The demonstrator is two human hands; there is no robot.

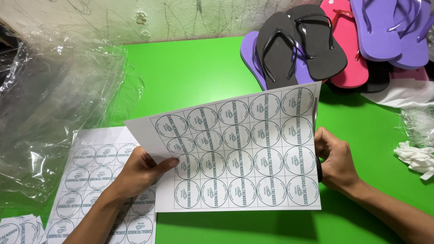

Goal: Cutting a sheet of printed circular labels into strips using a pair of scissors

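I hold a white sheet of round printed labels (244,153) tilted up above the green table (190,77). My left hand (138,174) grips its left edge, thumb on top of a label. My right hand (334,158) is at the sheet's right edge, closed on what looks like scissors (315,113). A thin grey blade runs up along the edge and a black handle shows below the fingers. A second label sheet (90,174) lies flat on the table under my left hand.
Crumpled clear plastic bags (49,108) cover the table's left side. A pile of black, purple and pink flip-flops (316,40) sits at the back right. White scraps (416,156) lie at the right edge, and cut label pieces (18,230) at the bottom left.
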